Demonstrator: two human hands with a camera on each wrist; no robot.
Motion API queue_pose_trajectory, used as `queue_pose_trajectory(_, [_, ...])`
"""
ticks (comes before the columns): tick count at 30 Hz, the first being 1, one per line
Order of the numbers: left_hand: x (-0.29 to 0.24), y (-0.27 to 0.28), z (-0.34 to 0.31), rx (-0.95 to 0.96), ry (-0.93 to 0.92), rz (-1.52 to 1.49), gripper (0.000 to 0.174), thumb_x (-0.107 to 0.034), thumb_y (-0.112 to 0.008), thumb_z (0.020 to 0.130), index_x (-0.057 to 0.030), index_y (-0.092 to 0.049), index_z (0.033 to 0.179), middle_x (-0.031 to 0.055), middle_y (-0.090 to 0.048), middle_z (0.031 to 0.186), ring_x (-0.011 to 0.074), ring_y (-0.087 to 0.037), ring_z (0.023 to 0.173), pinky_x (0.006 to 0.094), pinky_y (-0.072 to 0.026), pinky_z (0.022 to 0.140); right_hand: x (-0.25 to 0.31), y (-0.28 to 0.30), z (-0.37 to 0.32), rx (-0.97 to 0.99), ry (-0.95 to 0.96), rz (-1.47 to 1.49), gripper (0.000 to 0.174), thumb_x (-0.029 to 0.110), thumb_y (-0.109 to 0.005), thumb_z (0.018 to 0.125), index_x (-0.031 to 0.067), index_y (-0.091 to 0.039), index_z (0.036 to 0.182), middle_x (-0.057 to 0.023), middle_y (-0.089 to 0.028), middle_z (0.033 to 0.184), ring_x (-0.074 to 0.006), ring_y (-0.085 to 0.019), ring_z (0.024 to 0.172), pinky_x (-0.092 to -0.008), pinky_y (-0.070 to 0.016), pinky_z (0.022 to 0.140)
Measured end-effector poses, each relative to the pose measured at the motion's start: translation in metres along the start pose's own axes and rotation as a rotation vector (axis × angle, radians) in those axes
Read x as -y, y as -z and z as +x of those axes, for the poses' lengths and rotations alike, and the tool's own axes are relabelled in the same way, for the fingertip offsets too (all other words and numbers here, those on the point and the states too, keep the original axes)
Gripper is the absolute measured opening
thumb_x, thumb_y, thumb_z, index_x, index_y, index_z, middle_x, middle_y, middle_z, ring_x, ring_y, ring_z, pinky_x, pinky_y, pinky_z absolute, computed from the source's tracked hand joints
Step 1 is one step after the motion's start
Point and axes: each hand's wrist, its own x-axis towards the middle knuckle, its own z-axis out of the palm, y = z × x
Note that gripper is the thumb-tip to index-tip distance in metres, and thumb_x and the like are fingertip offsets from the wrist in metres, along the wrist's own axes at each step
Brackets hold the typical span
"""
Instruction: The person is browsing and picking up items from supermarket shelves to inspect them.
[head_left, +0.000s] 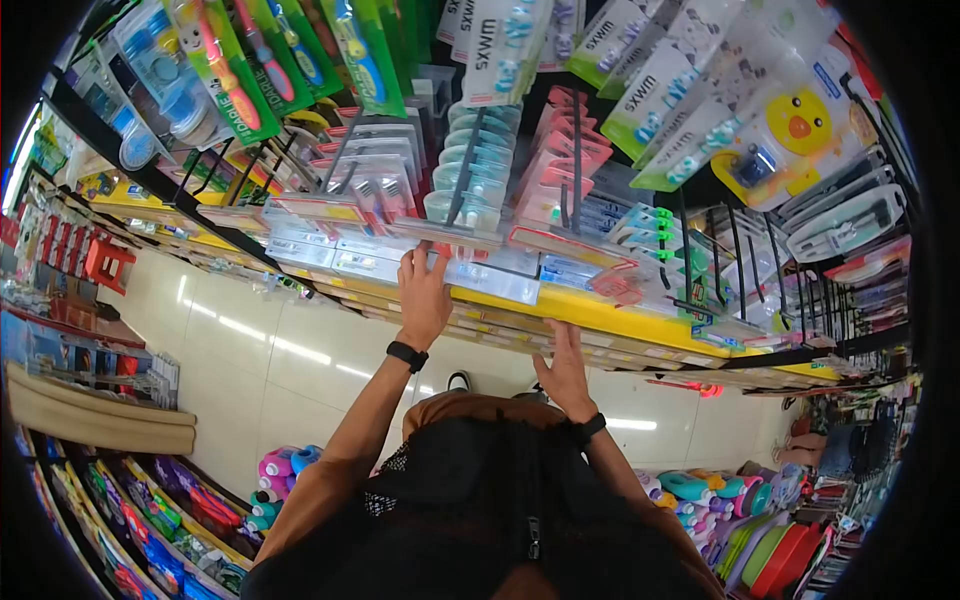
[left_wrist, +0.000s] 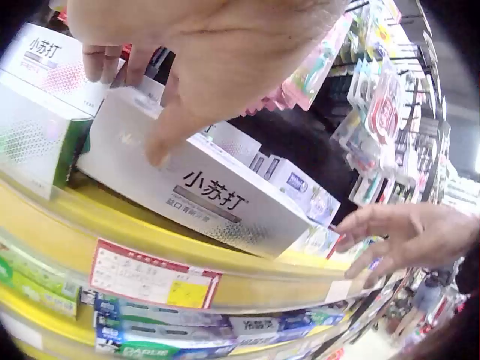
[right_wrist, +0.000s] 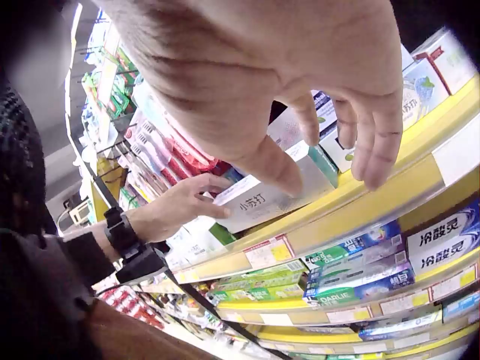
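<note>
evidently at the gripping step, your left hand (left_wrist: 202,64) pinches the white box (left_wrist: 259,211), centre frame, thumb in front. your right hand (left_wrist: 424,240), right of frame, is open, contact unclear; the next move calls for level support.
</note>
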Motion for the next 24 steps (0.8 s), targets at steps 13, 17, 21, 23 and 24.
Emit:
queue_pose_trajectory(13, [-0.004,-0.016,-0.067,0.055,0.069,-0.295,0.078,0.003,-0.073,0.078,0.0013,-0.05,0.153,0.0218,-0.036,0.169,0.0457,-0.043,0.144,0.0557,-0.0395,0.118,0.005,-0.049,0.068,-0.029,0.064,-0.255,0.089,-0.001,-0.071,0.086,0.0189,-0.036,0.166,-0.0271,-0.045,0.142,-0.0531,-0.051,0.133,-0.0533,-0.049,0.11])
queue_pose_trajectory(17, [0.033,0.006,-0.061,0.008,0.131,-0.306,0.074,0.003,-0.073,0.078,-0.0009,-0.053,0.15,0.0205,-0.043,0.164,0.0445,-0.044,0.143,0.0549,-0.0396,0.119,0.008,-0.045,0.066,0.006,0.045,-0.254,0.091,-0.002,-0.069,0.086,0.0208,-0.034,0.167,-0.0301,-0.044,0.144,-0.054,-0.051,0.133,-0.0553,-0.0491,0.11])
queue_pose_trajectory(21, [0.093,0.02,-0.052,-0.069,0.249,-0.068,0.073,0.004,-0.072,0.078,-0.0051,-0.056,0.148,0.0181,-0.048,0.158,0.0441,-0.045,0.141,0.0546,-0.0408,0.118,0.008,-0.046,0.065,0.011,0.02,-0.223,0.091,-0.001,-0.069,0.087,0.0215,-0.034,0.168,-0.0335,-0.044,0.146,-0.0551,-0.05,0.135,-0.0564,-0.0485,0.111])
queue_pose_trajectory(23, [0.113,0.025,-0.047,-0.104,0.267,0.035,0.074,0.005,-0.072,0.077,-0.0072,-0.056,0.149,0.0171,-0.048,0.158,0.044,-0.046,0.141,0.055,-0.0411,0.117,0.005,-0.046,0.064,0.021,0.021,-0.213,0.092,0.0,-0.07,0.087,0.0221,-0.032,0.169,-0.0339,-0.044,0.147,-0.0552,-0.049,0.136,-0.0563,-0.0473,0.113])
queue_pose_trajectory(24, [0.12,0.029,-0.044,-0.082,0.241,0.105,0.076,0.004,-0.072,0.077,-0.0097,-0.056,0.15,0.0161,-0.048,0.158,0.0437,-0.046,0.14,0.0551,-0.041,0.117,0.004,-0.046,0.065,0.03,0.023,-0.203,0.094,0.001,-0.07,0.088,0.0227,-0.031,0.17,-0.0343,-0.044,0.148,-0.0554,-0.048,0.138,-0.0562,-0.046,0.115])
